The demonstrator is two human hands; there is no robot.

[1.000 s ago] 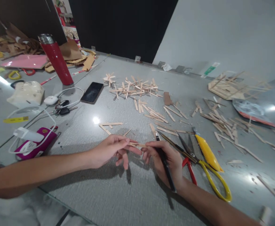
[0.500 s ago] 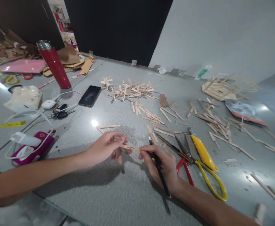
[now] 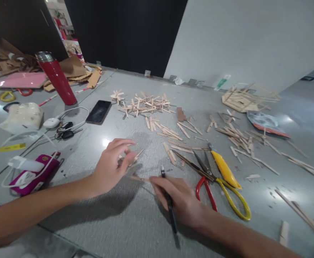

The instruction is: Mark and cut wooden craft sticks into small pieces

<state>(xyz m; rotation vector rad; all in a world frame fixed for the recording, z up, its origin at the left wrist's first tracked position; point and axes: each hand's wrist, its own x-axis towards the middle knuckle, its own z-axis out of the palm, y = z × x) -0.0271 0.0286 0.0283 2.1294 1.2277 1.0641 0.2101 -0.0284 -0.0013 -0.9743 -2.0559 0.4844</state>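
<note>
Two bare hands are being held above a grey table [image 3: 146, 233] in the head view. One thin wooden stick [image 3: 140, 178] is being pinched by the right hand [image 3: 177, 195] — just the one end, between thumb and forefinger — and the rest of it is pointing over toward the left hand [image 3: 110, 170]. Whether the stick is touching the tabletop can't really be told. A black pen-like tool [image 3: 170, 211] is also being gripped in that same right hand, slanting across it with the tip facing away from the person. The left hand is being held loosely half open, fingers curled, near the stick but apart from it. Behind its fingers a few wood slivers [image 3: 138, 154] are lying around.

To the right of the right hand, yellow-handled scissors [image 3: 233, 194] and a red-handled tool [image 3: 210, 195] are overlapping, with a yellow cutter [image 3: 225, 168] resting just beside them. Farther back, a messy pile of craft sticks [image 3: 148, 104] is sitting between a phone [image 3: 99, 111] and a wooden frame [image 3: 240, 102].
</note>
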